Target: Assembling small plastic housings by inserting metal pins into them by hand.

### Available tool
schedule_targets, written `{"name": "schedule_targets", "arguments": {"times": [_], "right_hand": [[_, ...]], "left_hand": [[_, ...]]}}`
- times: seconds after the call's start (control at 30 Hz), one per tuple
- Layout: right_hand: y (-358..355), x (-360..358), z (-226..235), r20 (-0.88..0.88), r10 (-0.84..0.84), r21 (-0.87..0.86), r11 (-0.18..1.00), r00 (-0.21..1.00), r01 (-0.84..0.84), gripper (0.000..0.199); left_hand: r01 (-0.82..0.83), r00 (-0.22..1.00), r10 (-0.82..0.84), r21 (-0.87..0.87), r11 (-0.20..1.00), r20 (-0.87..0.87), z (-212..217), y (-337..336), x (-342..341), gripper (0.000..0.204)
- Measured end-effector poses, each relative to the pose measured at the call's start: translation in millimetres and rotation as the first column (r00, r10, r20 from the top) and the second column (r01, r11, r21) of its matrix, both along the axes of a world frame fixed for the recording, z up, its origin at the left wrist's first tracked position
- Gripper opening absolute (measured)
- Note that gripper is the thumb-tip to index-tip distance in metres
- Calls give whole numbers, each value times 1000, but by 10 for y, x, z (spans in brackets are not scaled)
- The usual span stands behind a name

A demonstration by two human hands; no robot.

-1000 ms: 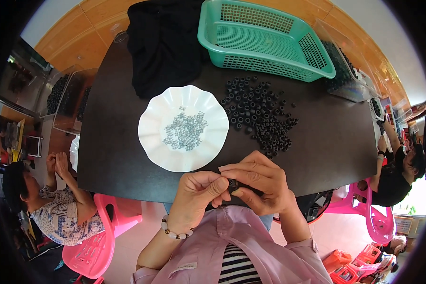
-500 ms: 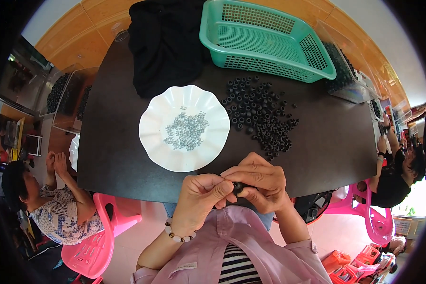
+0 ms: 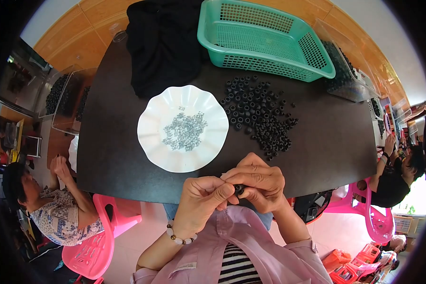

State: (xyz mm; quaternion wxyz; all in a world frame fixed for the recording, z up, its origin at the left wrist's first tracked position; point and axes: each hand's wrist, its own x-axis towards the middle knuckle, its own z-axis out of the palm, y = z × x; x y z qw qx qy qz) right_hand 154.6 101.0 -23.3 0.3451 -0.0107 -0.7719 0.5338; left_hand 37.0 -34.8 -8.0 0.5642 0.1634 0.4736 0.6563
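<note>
Close to the table's front edge, my left hand [image 3: 204, 195] and my right hand [image 3: 259, 182] meet. A small round black part [image 3: 239, 190] shows between their fingertips. My right fingers and thumb pinch it. The left thumb and forefinger press together against its side; whatever tiny thing they may hold is hidden. Just beyond my hands stands a white wavy-rimmed plate [image 3: 149, 137] with a heap of small clear pieces [image 3: 185, 131] in its middle. To the right of the plate lies a loose spread of small black ring-like parts [image 3: 258, 109], larger ones farther off and smaller ones nearer.
A green plastic basket [image 3: 270, 64] stands at the back, beside a black cloth [image 3: 163, 47]. Clear bins of black parts [image 3: 345, 71] are at the right edge and beyond the left edge. People sit at left [image 3: 64, 208] and right [image 3: 395, 184] on pink chairs.
My hands keep nearly the same place, with the black part slightly turned between the fingertips. The person at left has shifted their hands, and the one at right has moved an arm.
</note>
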Motion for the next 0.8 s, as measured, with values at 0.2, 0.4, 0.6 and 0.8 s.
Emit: {"name": "schedule_targets", "arguments": {"times": [0.2,0.4,0.6,0.8], "right_hand": [[-38,-11,0,12,-5,-61,998,1000,6,32],[-45,-24,56,79,0,-77,997,997,6,29],[-66,-12,12,112,-8,-104,994,994,19,32],[4,-9,-12,81,82,-180,981,993,-67,47]], "left_hand": [[-45,999,45,16,999,-25,-13,-6,41,21],[-63,998,64,37,997,-28,-26,-16,17,17],[-22,999,22,-13,1000,-31,-1,-16,-24,17],[-39,996,37,16,999,75,4,14,-24,20]]}}
